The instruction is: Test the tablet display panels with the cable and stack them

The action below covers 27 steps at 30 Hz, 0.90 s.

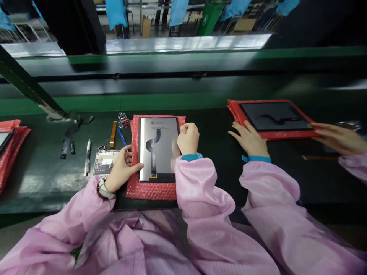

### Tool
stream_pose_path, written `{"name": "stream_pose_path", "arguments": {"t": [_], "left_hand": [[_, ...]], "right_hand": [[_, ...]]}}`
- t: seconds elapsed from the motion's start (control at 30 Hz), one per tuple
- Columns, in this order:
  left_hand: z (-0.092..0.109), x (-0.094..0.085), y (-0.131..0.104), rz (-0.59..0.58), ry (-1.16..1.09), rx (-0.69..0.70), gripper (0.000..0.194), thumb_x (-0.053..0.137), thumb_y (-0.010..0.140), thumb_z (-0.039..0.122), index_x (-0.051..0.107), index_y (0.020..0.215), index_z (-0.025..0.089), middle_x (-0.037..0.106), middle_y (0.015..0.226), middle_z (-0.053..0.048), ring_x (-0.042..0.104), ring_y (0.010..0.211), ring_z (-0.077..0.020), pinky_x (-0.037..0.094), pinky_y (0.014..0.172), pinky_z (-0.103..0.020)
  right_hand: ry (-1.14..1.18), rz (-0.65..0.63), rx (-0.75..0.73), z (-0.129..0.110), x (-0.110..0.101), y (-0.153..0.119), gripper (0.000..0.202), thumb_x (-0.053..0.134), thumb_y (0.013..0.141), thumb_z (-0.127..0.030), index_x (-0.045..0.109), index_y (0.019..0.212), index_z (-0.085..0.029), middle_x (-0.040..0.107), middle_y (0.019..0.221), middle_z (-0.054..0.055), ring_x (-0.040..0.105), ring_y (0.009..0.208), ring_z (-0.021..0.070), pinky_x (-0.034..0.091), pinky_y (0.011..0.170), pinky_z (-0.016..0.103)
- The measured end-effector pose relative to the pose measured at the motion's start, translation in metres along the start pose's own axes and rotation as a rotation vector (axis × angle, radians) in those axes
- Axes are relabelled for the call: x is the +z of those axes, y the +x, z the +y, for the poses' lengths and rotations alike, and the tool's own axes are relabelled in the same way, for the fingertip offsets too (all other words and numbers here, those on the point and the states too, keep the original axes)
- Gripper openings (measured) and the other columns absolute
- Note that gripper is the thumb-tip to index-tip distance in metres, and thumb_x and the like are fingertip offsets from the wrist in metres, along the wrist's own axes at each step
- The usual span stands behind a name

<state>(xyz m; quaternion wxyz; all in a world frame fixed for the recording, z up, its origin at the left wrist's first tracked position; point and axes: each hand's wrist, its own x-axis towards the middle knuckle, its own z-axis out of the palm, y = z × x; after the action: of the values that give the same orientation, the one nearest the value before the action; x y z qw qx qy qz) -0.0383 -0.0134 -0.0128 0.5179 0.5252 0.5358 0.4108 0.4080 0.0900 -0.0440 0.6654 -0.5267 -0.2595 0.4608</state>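
Note:
In front of me a display panel (168,149), silver back up with a black curved flex cable (153,152), lies on red bubble-wrap bags (151,191). My left hand (124,168) grips the bags' left side, its thumb across onto the panel's left edge. At the panel's right edge, near the top, is my right hand (188,138), fingers curled closed. Whatever those fingers hold is hidden. Left of the bags sit a blue pen (122,136), a board with a battery (106,162) and an orange flex cable (113,134), partly behind my left hand.
To the right, a co-worker's hands (250,141) hold another panel (275,114) on a red bag. A white pen (87,158) and small black parts (66,147) lie left. More red bags (14,149) are stacked far left, near a green post (31,86).

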Motion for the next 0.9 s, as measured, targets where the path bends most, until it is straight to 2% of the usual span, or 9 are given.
{"name": "stream_pose_path", "arguments": {"t": [0.13,0.3,0.37,0.47,0.57,0.67,0.73,0.8,0.9], "left_hand": [[0.006,0.011,-0.009,0.013,-0.02,-0.004,0.05,0.078,0.078,0.044,0.06,0.116,0.016,0.069,0.114,-0.011,0.067,0.11,-0.0276,0.056,0.102,-0.046],[0.011,0.017,-0.022,-0.014,0.004,0.116,0.065,0.075,0.082,0.053,0.055,0.134,0.021,0.056,0.146,-0.011,0.049,0.141,-0.0316,0.041,0.121,-0.046],[0.015,0.011,-0.027,0.006,-0.091,0.041,0.072,0.076,0.079,0.056,0.053,0.138,0.023,0.058,0.144,-0.011,0.05,0.14,-0.0334,0.045,0.118,-0.047],[0.029,-0.017,-0.035,0.043,-0.31,-0.184,0.077,0.082,0.073,0.05,0.053,0.139,0.024,0.07,0.126,-0.011,0.068,0.117,-0.0364,0.062,0.094,-0.047],[0.043,-0.072,-0.043,0.124,-0.377,-0.312,0.06,0.082,0.072,0.042,0.064,0.127,0.028,0.078,0.098,-0.004,0.077,0.082,-0.0314,0.065,0.068,-0.043],[0.046,-0.15,-0.053,0.207,-0.296,-0.276,0.027,0.079,0.074,0.047,0.073,0.092,0.028,0.074,0.071,0.003,0.074,0.064,-0.0269,0.065,0.058,-0.041],[0.042,-0.209,-0.064,0.272,-0.21,-0.214,0.033,0.077,0.077,0.057,0.071,0.076,0.025,0.069,0.063,0.004,0.072,0.055,-0.0243,0.064,0.05,-0.037],[0.037,-0.268,-0.079,0.326,-0.119,-0.149,0.037,0.078,0.077,0.056,0.067,0.066,0.022,0.063,0.052,0.006,0.067,0.045,-0.0186,0.059,0.042,-0.026],[0.039,-0.344,-0.108,0.435,0.003,-0.144,0.039,0.064,0.084,0.051,0.064,0.065,0.018,0.056,0.048,0.009,0.064,0.041,-0.013,0.05,0.042,-0.015]], "right_hand": [[0.296,0.009,0.056,0.007,-0.002,0.01,0.052,0.02,0.101,-0.048,0.06,0.11,-0.015,0.057,0.132,0.02,0.059,0.119,0.0238,0.052,0.099,0.05],[0.253,-0.012,0.052,0.009,0.0,0.007,0.053,0.025,0.096,-0.056,0.064,0.104,-0.021,0.059,0.133,0.016,0.056,0.131,0.0268,0.048,0.108,0.061],[0.225,-0.024,0.038,0.009,0.003,0.006,0.054,0.027,0.093,-0.061,0.065,0.102,-0.023,0.061,0.133,0.015,0.052,0.138,0.0279,0.045,0.11,0.065],[0.191,-0.019,0.023,0.009,0.006,0.005,0.063,0.024,0.089,-0.071,0.065,0.1,-0.024,0.06,0.133,0.016,0.047,0.143,0.0313,0.047,0.104,0.071],[0.185,0.001,0.028,0.011,0.006,0.007,0.077,0.01,0.089,-0.075,0.066,0.1,-0.024,0.059,0.133,0.017,0.047,0.144,0.0337,0.048,0.098,0.075],[0.196,-0.011,0.051,0.015,0.0,0.01,0.083,0.001,0.092,-0.073,0.068,0.099,-0.025,0.06,0.133,0.015,0.046,0.146,0.0324,0.048,0.099,0.076],[0.209,-0.03,0.034,0.017,-0.004,0.011,0.081,0.002,0.095,-0.069,0.07,0.099,-0.026,0.062,0.133,0.014,0.044,0.148,0.0303,0.048,0.099,0.075],[0.214,-0.052,0.019,0.018,-0.007,0.01,0.077,0.005,0.097,-0.065,0.071,0.1,-0.026,0.063,0.133,0.012,0.044,0.148,0.028,0.049,0.099,0.073],[0.201,-0.074,0.036,0.016,-0.007,0.006,0.068,0.013,0.1,-0.06,0.072,0.101,-0.028,0.065,0.132,0.008,0.044,0.148,0.0234,0.053,0.099,0.067]]}}
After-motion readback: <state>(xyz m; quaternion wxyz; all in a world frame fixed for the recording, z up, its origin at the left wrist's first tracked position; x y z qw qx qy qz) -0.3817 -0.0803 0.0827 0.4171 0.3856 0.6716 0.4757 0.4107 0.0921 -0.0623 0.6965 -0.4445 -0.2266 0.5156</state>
